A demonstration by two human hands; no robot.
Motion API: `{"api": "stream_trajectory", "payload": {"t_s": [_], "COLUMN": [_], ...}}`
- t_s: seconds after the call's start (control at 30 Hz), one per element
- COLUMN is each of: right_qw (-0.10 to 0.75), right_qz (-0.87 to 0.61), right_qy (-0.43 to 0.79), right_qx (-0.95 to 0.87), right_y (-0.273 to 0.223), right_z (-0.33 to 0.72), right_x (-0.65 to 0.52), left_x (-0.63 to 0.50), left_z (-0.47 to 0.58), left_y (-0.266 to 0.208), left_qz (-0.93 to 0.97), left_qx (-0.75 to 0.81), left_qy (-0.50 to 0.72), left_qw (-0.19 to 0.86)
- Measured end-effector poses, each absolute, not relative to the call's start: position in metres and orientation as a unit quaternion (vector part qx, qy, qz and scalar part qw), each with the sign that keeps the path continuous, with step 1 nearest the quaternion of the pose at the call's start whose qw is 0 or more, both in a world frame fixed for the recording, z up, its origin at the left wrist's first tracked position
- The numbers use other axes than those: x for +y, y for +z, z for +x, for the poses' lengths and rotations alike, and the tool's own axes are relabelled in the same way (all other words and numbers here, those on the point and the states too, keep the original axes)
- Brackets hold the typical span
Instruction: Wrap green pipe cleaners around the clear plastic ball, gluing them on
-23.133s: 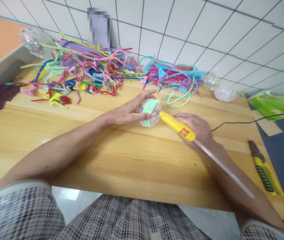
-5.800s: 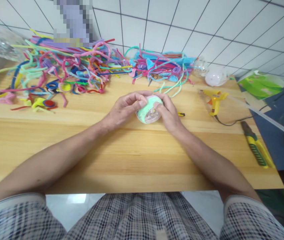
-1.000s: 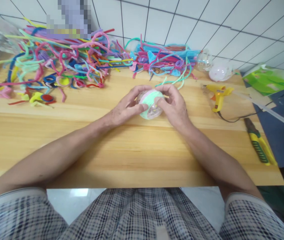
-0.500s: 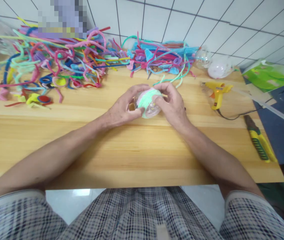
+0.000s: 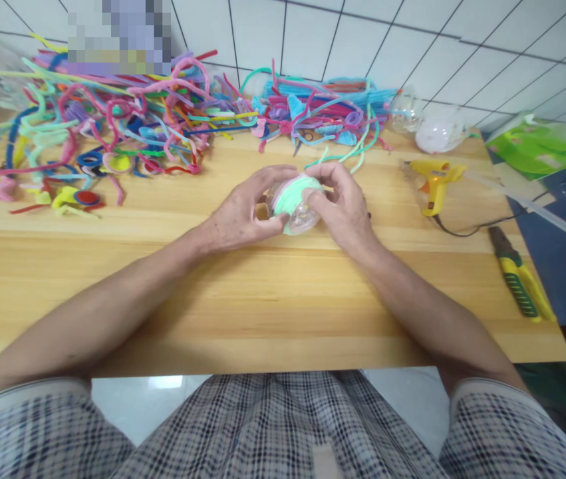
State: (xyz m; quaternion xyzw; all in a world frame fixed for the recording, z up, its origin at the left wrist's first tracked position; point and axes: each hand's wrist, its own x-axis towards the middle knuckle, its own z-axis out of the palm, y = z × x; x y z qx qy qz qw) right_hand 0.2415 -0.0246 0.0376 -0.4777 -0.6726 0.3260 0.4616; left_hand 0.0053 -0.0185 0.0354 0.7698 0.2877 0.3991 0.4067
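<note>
Between both hands, over the middle of the wooden table, is a clear plastic ball with a mint-green and pale purple fuzzy band around it. My left hand grips it from the left, thumb at its lower edge and fingers over the far side. From the right, my right hand presses its thumb on the green band, with the index finger curled over the top. The ball's far side is hidden by the fingers. Green pipe cleaners lie just beyond the right hand.
A tangled heap of coloured pipe cleaners covers the back left, and a second pile the back centre. Clear balls stand at the back right. A yellow hot glue gun with a cord and yellow-green pliers lie on the right.
Both hands keep nearly the same hold on the ball. The view has shifted very slightly; nothing else has visibly moved.
</note>
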Motion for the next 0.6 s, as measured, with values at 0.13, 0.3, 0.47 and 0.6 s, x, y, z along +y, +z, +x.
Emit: {"api": "stream_trajectory", "payload": {"t_s": [0.13,0.3,0.47,0.6], "right_qw": [0.453,0.466,0.470,0.466], "right_qz": [-0.473,-0.462,-0.455,-0.452], "right_qy": [0.319,0.321,0.331,0.328], "right_qx": [-0.686,-0.683,-0.680,-0.686], "right_y": [0.0385,0.0376,0.0360,0.0351], "right_z": [0.2420,0.2427,0.2439,0.2453], "right_x": [-0.0255,-0.0257,-0.0247,-0.0236], "left_x": [-0.0185,-0.0172,-0.0175,-0.0164], "left_z": [0.0043,0.0033,0.0014,-0.0010], "left_y": [0.0361,0.0375,0.0377,0.0357], "left_qz": [0.775,0.790,0.799,0.807], "left_qx": [0.285,0.277,0.278,0.260], "left_qy": [0.397,0.382,0.371,0.373], "left_qw": [0.401,0.392,0.383,0.375]}}
